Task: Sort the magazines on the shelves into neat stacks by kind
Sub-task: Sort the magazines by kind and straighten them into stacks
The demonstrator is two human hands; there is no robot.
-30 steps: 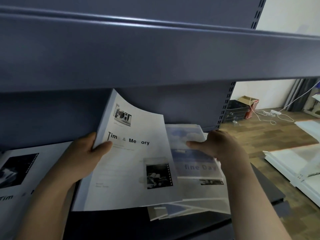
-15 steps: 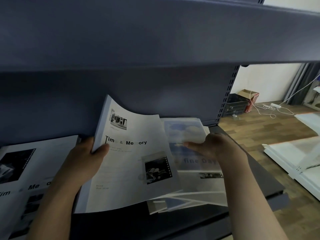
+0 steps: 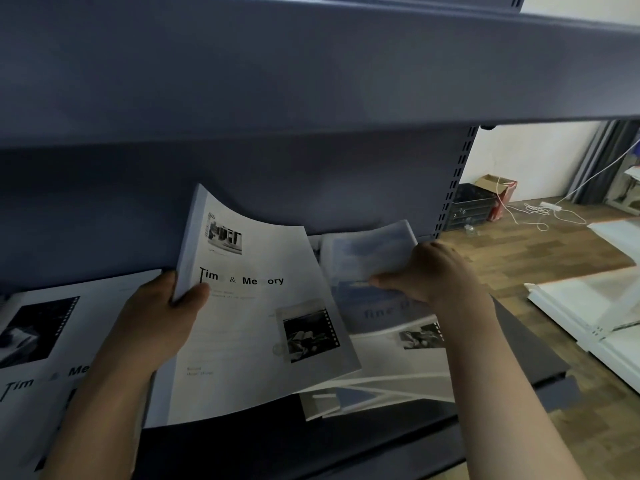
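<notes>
My left hand (image 3: 159, 327) grips the left edge of a white "Time & Memory" magazine (image 3: 256, 327), held tilted and curled above the dark shelf (image 3: 242, 441). My right hand (image 3: 436, 271) pinches the blue-covered "fine Day" magazine (image 3: 367, 265) and lifts its upper part off a loose pile of magazines (image 3: 391, 372) on the shelf's right side. Another "Time & Memory" magazine (image 3: 52, 334) lies flat on the shelf at the left, partly hidden by my left forearm.
The upper shelf (image 3: 311, 64) hangs low over the working space, with the slotted upright (image 3: 457, 181) at the back right. Beyond the shelf are a wooden floor, white panels (image 3: 588, 306), a dark crate (image 3: 471, 209), a cardboard box and a cable.
My right hand has closed on the blue magazine and raised its top edge off the pile. The white magazine in my left hand stays about where it was.
</notes>
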